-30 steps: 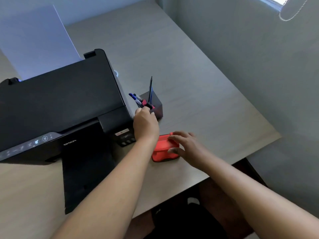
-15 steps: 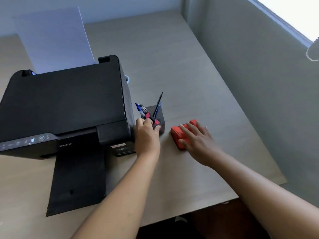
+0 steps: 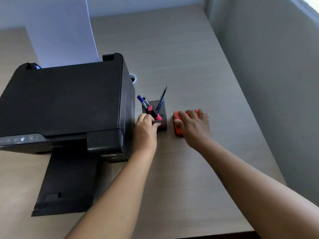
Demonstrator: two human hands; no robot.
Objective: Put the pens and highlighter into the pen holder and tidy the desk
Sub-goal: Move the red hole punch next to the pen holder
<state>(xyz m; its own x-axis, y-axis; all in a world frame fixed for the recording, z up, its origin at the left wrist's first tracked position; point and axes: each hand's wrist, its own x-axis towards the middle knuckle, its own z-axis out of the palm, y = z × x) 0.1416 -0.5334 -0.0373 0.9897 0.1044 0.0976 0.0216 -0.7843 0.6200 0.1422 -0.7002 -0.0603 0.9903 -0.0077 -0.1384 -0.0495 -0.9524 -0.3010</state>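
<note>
A small dark square pen holder [image 3: 163, 125] stands on the desk just right of the printer. In it lean a blue pen [image 3: 141, 101], a clear-barrelled pen [image 3: 146, 101], a red and black highlighter [image 3: 152, 112] and a thin dark flat piece [image 3: 162, 97]. My left hand [image 3: 145, 131] grips the holder's near left corner, thumb on its rim. A red stapler-like object [image 3: 177, 129] lies on the desk right of the holder. My right hand [image 3: 193, 126] lies on top of it, fingers spread over it.
A black printer [image 3: 63, 102] fills the left of the desk, with white paper [image 3: 63, 33] upright in its rear feed and its black output tray [image 3: 67, 183] extended toward me. A grey wall [image 3: 276, 83] borders the desk's right edge. Bare desk surface [image 3: 172, 49] lies beyond the holder.
My right hand has slid the red object from the near edge away from me to beside the pen holder. My left hand stays on the holder. The camera view has shifted.
</note>
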